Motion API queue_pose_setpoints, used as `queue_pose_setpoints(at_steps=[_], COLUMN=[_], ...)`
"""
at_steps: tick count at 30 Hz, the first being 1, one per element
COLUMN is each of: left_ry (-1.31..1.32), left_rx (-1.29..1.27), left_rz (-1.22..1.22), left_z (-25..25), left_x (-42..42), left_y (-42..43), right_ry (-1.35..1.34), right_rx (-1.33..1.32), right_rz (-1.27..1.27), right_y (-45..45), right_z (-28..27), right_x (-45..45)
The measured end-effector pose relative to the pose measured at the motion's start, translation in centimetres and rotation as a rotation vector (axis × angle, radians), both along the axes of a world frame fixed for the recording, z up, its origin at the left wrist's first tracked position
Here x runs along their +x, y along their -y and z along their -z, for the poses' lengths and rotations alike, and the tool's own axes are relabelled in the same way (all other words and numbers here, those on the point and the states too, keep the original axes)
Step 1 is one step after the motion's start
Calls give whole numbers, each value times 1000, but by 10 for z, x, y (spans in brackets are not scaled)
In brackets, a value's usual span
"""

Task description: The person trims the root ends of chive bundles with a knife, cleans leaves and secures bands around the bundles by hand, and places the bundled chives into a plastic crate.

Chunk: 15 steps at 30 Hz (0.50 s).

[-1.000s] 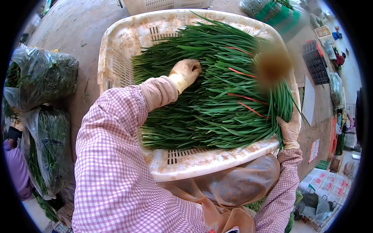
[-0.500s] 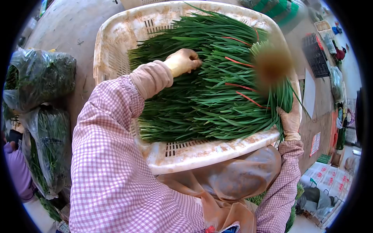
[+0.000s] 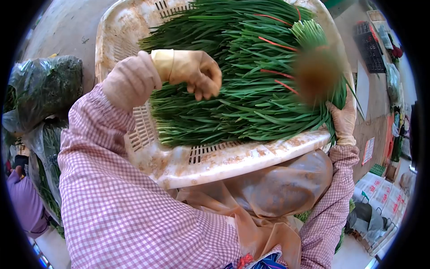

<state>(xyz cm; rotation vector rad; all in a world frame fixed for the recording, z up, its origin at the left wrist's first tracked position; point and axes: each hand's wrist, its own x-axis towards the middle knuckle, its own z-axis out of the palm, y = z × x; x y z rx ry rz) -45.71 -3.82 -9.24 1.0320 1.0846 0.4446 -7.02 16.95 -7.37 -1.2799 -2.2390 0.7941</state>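
Long green leaves, apparently garlic chives point(image 3: 242, 80), fill the dirty white plastic basket point(image 3: 224, 165). Narrow red ties point(image 3: 277, 43) lie across several bunches. My left hand point(image 3: 197, 74), in a pale glove, is over the leaves with loosely bent fingers and nothing visible in them. At the basket's right side, my right hand point(image 3: 342, 121), also gloved, is closed at drooping chive leaves beside the rim; some of its fingers are hidden. Pale cut stem ends point(image 3: 309, 32) show at the upper right. A brown blur covers part of the leaves there.
Plastic bags of greens point(image 3: 47, 85) stand at the left, near a person in a purple sleeve point(image 3: 27, 197). A black crate point(image 3: 369, 47) stands at the right. Below it are white printed sacks point(image 3: 380, 193). A brown waterproof apron point(image 3: 277, 188) covers my lap.
My left hand has lifted off the leaves and drawn back toward the left, its wrist now bent. My right hand stays at the basket's right side. The view has shifted slightly.
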Motion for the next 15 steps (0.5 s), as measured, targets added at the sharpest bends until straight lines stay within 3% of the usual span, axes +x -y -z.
queue_pose_setpoints(at_steps=[2,6,8,10,11,13,14,15], left_ry=[65,-42,218,614,613,282,-134,-355], left_rx=[-37,-41,-72,561,562,507,351,266], left_rz=[76,54,185,71,70,62,70,-30], left_z=[-25,-40,-59,-63,-64,-75,-80,-59], left_x=[28,72,98,149,147,133,117,109], left_y=[11,39,59,93,94,89,73,63], right_ry=[59,41,43,115,137,143,150,146], right_rx=[45,53,83,49,87,124,161,159], right_rz=[13,27,17,8,9,17,27,28], right_y=[-2,1,-4,-3,-3,1,3,2], right_z=[1,-1,2,-1,-1,-5,-5,-5], right_x=[2,-2,2,1,2,-3,-4,-4])
